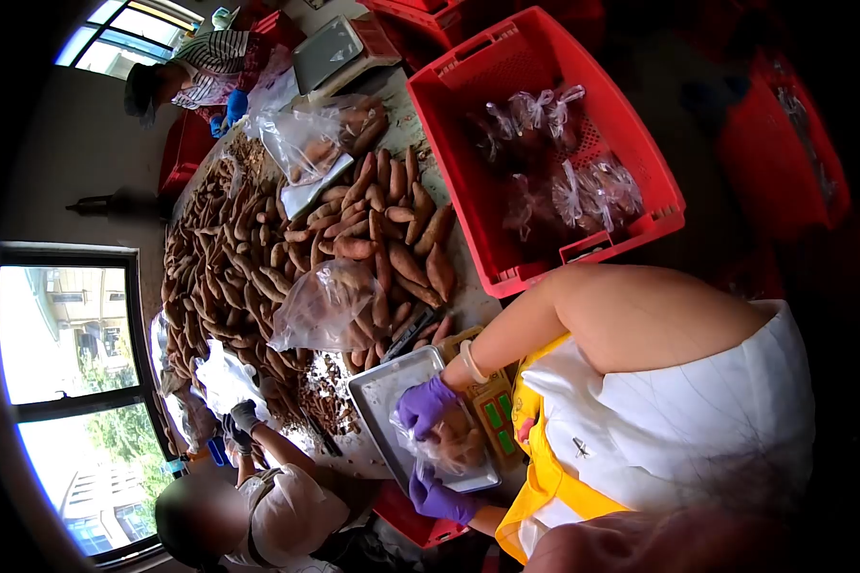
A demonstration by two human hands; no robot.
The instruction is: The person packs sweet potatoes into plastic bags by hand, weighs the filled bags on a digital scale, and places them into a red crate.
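Observation:
A clear plastic bag of sweet potatoes (457,447) lies on a metal tray (382,390) on a scale with a green display (498,413). Two purple-gloved hands are at this bag. One, my right hand (425,407), rests on its upper side with curled fingers; what they grip is hidden. My left hand (438,497), at the bag's lower edge, has its fingers closed near the plastic, and I cannot make out what is between them. Beyond the tray lies a large heap of loose sweet potatoes (248,267), with another clear bag (327,304) on it.
A red crate (640,143) holds several tied bags (592,196). Another scale (339,57) stands at the table's far end. One co-worker (215,72) is at the far side; another (291,511), in dark gloves, handles a white bag (227,382).

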